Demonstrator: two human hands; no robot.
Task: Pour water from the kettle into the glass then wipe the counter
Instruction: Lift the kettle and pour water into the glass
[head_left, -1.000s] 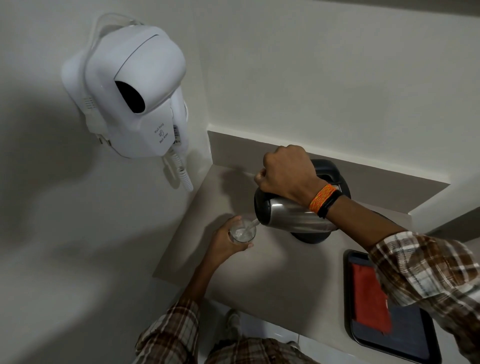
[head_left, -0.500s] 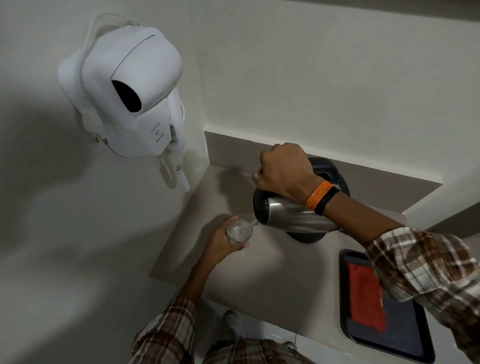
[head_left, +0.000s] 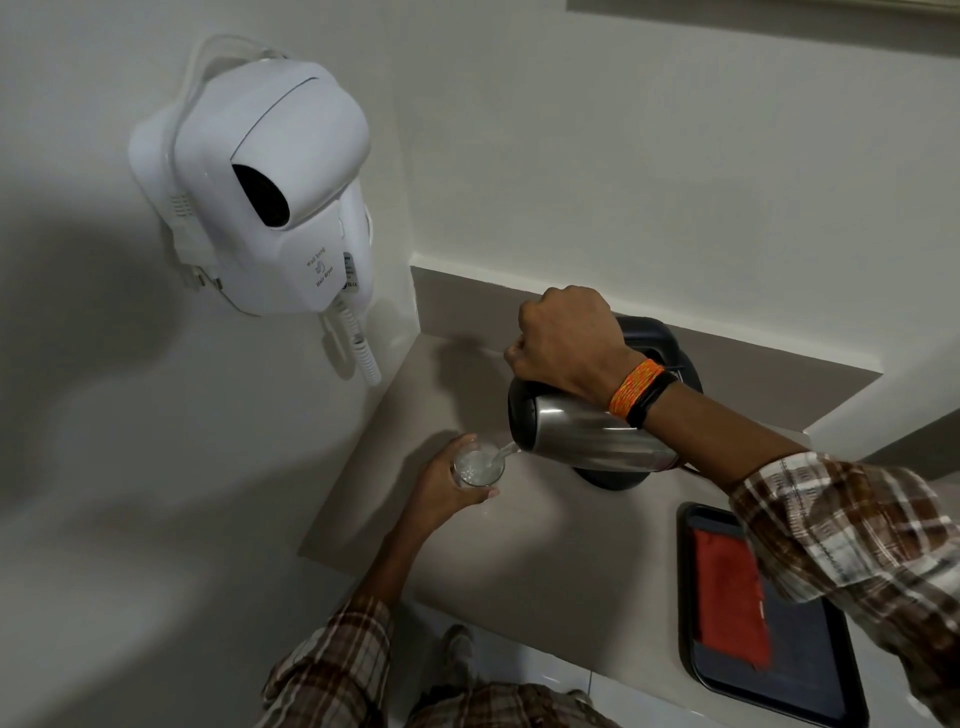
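My right hand grips the handle of a steel kettle, which is tilted to the left above the beige counter. A thin stream of water runs from its spout into a clear glass. My left hand wraps around the glass, which holds water and stands low over the counter's left part. Behind the kettle sits its black base, partly hidden. A red cloth lies on a dark tray at the right.
A white wall-mounted hair dryer with a coiled cord hangs on the left wall above the counter's corner. Walls close the counter at the left and back. The counter's front edge runs just above my plaid sleeves.
The kettle stays tilted and keeps pouring; the water in the glass looks higher. Both hands hold their places, with only a slight shift of the view.
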